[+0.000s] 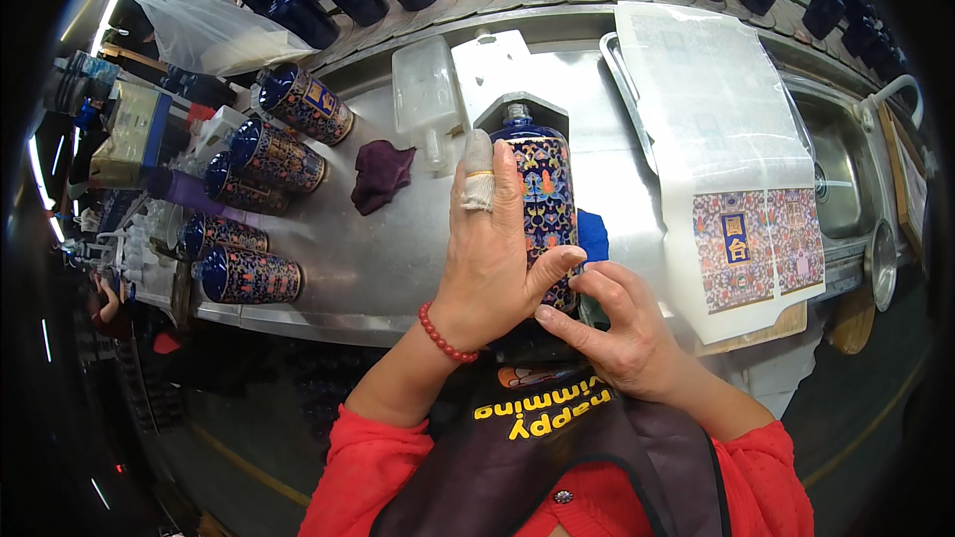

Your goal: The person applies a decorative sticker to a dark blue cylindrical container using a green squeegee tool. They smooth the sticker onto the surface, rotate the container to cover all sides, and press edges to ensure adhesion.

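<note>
On the steel table (398, 259): purple cloth (381, 174) and five patterned bottles (254, 276) lie left | left hand (492, 259) flat, grasping patterned blue ceramic bottle (542, 199) | right hand (617, 323) pinching its base.

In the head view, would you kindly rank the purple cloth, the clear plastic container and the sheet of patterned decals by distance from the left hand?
1. Purple cloth, just left of the left hand.
2. Clear plastic container, beyond it, upper left.
3. Sheet of patterned decals, far right.
</note>
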Demonstrator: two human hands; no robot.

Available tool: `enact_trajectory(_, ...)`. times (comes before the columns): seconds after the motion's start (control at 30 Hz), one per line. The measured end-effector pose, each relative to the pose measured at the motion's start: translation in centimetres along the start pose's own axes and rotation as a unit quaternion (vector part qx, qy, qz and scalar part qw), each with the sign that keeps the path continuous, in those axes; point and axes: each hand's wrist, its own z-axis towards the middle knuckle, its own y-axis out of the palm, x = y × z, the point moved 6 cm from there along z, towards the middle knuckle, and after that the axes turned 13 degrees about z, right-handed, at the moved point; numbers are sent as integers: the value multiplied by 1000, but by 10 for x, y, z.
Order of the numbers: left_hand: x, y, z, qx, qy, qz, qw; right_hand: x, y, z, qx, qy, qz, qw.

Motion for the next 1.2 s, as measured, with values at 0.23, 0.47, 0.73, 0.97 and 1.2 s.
enact_trajectory(0.23,3,-3,4,-10,1,47,999,-1,-1,1,3,-4,-6,1000)
enact_trajectory(0.47,9,-2,-5,17,19,86,996,0,-1,0,10,-6,5,1000)
enact_trajectory(0.73,13,-6,2,20,15,113,993,0,0,0,11,-8,-3,1000)
enact_trajectory(0.97,15,-9,10,0,29,153,988,0,1,-1,15,-8,-3,1000)
enact_trajectory(1.2,22,-8,28,43,48,190,980,-2,0,0,10,1,-11,1000)
